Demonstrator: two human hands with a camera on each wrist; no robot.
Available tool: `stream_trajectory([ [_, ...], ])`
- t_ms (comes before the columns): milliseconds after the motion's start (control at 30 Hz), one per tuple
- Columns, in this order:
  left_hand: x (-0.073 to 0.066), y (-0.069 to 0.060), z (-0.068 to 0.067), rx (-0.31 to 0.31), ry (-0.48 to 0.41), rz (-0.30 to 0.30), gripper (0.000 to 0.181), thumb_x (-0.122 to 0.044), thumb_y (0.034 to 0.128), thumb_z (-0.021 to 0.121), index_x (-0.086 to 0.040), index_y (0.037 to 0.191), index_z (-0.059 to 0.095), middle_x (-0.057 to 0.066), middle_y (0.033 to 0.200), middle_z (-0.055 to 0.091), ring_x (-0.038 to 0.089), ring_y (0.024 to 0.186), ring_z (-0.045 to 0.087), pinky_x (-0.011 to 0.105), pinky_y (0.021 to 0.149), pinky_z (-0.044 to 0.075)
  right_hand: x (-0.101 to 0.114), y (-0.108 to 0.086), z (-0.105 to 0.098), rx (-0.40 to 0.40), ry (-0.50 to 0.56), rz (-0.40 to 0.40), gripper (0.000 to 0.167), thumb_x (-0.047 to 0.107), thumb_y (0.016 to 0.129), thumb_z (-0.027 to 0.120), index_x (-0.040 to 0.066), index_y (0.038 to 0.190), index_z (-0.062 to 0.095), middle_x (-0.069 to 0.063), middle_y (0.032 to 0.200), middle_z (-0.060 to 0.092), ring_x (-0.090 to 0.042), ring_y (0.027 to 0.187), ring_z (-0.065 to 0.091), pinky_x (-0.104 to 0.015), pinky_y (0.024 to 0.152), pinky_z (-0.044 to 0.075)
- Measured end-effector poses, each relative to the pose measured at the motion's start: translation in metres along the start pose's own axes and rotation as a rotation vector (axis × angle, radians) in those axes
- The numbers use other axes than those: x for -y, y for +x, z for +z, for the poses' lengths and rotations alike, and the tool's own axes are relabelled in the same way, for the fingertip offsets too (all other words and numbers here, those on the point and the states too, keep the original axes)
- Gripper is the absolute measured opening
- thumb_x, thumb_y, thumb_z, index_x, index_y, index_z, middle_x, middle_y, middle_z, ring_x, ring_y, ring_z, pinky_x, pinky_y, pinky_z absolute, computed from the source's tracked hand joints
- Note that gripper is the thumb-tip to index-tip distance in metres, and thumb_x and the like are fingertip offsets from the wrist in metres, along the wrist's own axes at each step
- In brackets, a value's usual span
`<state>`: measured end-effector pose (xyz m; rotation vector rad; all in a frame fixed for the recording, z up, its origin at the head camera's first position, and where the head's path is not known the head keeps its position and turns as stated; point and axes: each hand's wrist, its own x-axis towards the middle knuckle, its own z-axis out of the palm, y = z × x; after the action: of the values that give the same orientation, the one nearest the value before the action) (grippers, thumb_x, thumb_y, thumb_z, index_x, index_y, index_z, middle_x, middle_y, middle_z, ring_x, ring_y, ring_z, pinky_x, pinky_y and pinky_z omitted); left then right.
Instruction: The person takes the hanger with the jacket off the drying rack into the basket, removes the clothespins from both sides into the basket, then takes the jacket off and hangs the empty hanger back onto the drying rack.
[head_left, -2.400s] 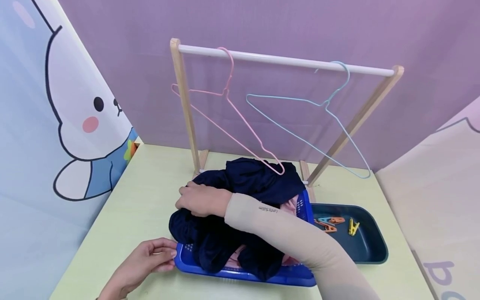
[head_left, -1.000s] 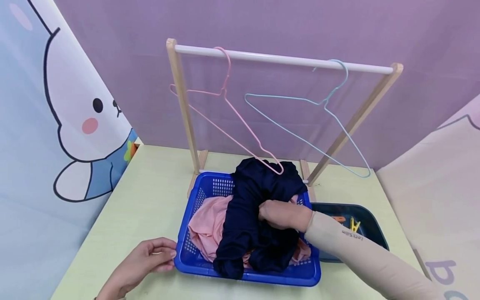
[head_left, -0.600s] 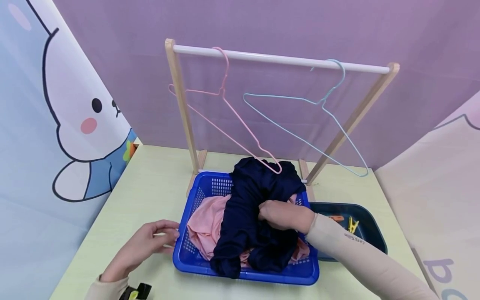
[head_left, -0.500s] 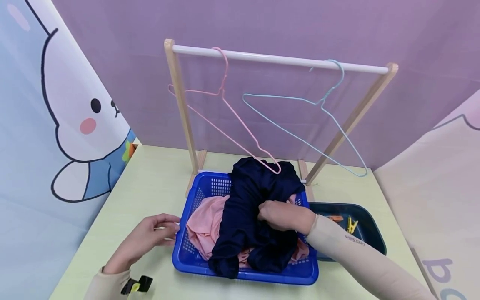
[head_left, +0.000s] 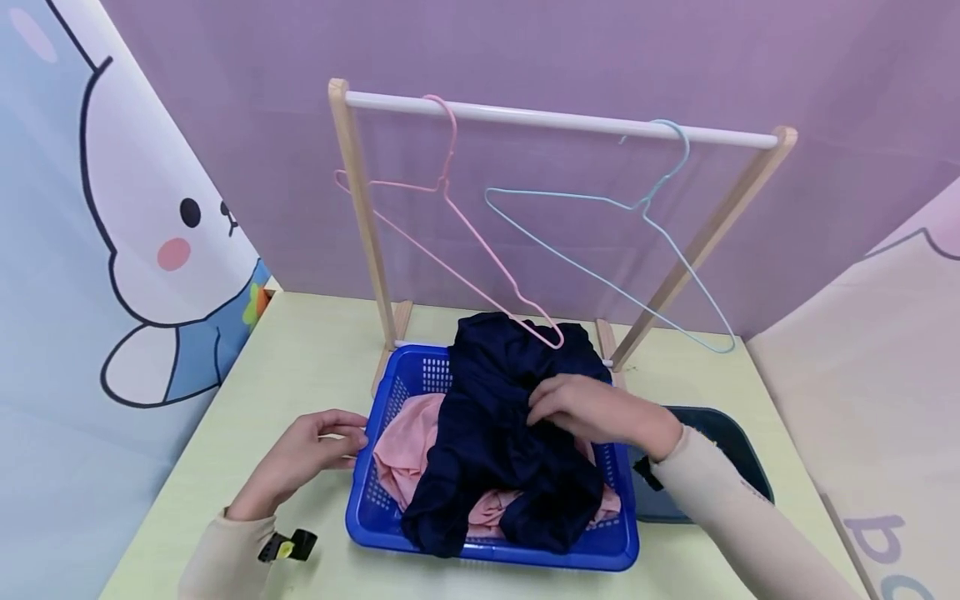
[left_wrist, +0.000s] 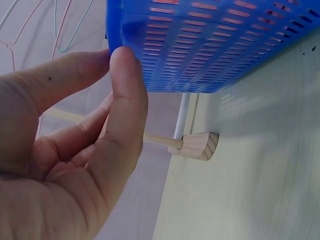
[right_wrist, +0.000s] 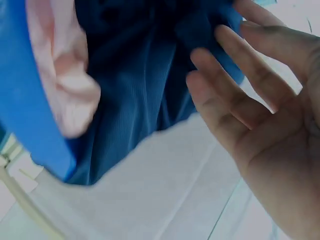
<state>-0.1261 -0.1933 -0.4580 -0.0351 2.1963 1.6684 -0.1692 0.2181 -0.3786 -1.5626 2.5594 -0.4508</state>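
Observation:
A blue plastic basket (head_left: 360, 521) with slotted sides stands on the table in the head view. A dark navy garment (head_left: 487, 425) lies bunched in it and hangs over its back edge; pink cloth (head_left: 405, 446) shows underneath. My left hand (head_left: 311, 454) pinches the basket's left rim between thumb and fingertip, as the left wrist view shows. Over the navy garment is my right hand (head_left: 600, 408), its fingers loosely bent and spread. In the right wrist view several of its fingertips are beside the cloth, with nothing gripped.
Behind the basket stands a wooden rack with a white rail (head_left: 555, 118). A pink hanger (head_left: 480, 237) and a light blue hanger (head_left: 577, 195) hang from it. A dark tray (head_left: 738, 450) sits to the right, partly hidden by my right arm.
My right hand has drawn the navy garment from the basket's left side toward the middle, then lifted off and loosened. My left hand has slid farther back along the rim.

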Motion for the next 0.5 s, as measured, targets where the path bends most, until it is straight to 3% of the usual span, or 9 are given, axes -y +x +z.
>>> stream_trajectory([
  [100,0.0,-0.001,0.0,-0.003,0.005,-0.005,0.041,-0.013,0.0939,0.072,0.008,0.127,0.059,0.014,0.109,0.067,0.026,0.091,0.069,0.038,0.075,0.061,-0.013,-0.003,-0.01,-0.085,0.028,0.074,0.022,-0.006,0.091,0.067,0.008,0.106,0.076,-0.008,0.113,0.067,-0.021,0.105,0.063,-0.037,0.087,0.055],
  [233,0.001,-0.001,0.0,-0.011,0.01,-0.005,0.039,-0.012,0.0943,0.071,0.008,0.127,0.059,0.014,0.108,0.068,0.026,0.09,0.069,0.038,0.075,0.061,-0.038,-0.004,-0.015,-0.154,-0.012,0.249,0.028,0.003,0.091,0.073,0.003,0.119,0.07,-0.016,0.12,0.062,-0.029,0.107,0.059,-0.043,0.087,0.053],
  [400,0.003,0.0,-0.001,0.002,-0.002,0.014,0.037,-0.01,0.0946,0.07,0.009,0.125,0.059,0.014,0.107,0.068,0.026,0.09,0.069,0.037,0.075,0.061,-0.069,-0.004,-0.013,-0.037,0.052,0.434,0.059,0.018,0.091,0.074,0.001,0.143,0.052,-0.028,0.137,0.05,-0.043,0.124,0.049,-0.056,0.099,0.045],
  [500,0.003,-0.001,-0.001,0.018,-0.013,0.027,0.037,-0.01,0.0947,0.069,0.01,0.124,0.059,0.015,0.106,0.068,0.026,0.09,0.069,0.037,0.076,0.061,-0.081,-0.003,-0.009,0.034,0.11,0.477,0.066,0.021,0.092,0.073,0.002,0.148,0.045,-0.029,0.14,0.048,-0.044,0.128,0.046,-0.058,0.102,0.042],
])
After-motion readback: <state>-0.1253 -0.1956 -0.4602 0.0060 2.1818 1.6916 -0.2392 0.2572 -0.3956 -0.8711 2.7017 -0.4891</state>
